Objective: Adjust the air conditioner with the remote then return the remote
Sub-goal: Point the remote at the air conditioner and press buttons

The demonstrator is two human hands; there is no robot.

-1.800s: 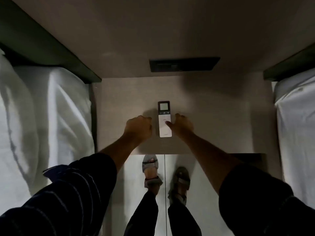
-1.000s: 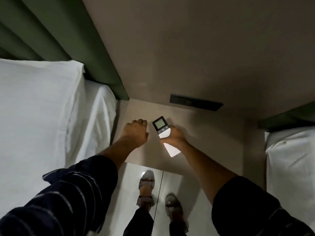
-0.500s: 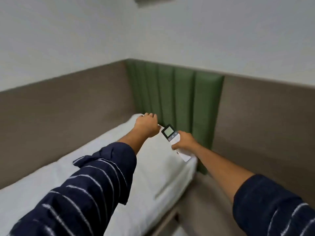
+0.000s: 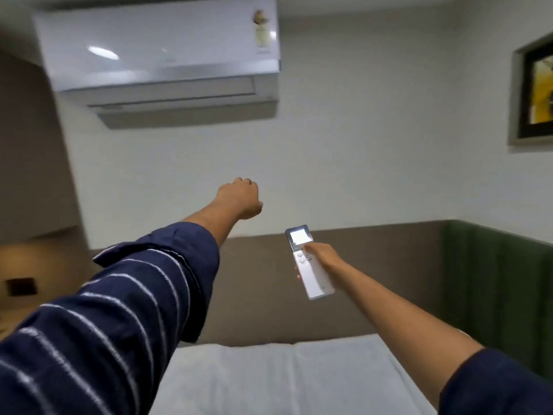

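A white wall-mounted air conditioner (image 4: 161, 52) hangs high on the wall at the upper left. My right hand (image 4: 321, 257) grips a slim white remote (image 4: 311, 274), its lit screen end pointing up toward the unit and my thumb resting on the buttons below the screen. My left hand (image 4: 239, 199) is stretched out in the air to the left of the remote, fingers curled into a fist with nothing in it.
A bed with white sheets (image 4: 284, 378) lies below my arms. Behind it runs a brown padded wall panel (image 4: 269, 280), with a green headboard panel (image 4: 496, 289) at the right. A framed picture (image 4: 535, 91) hangs at the upper right.
My right hand lifted the remote from the bedside table and raised it. My view swung up from the table, over the bed, to the air conditioner. The left hand rose too, still closed.
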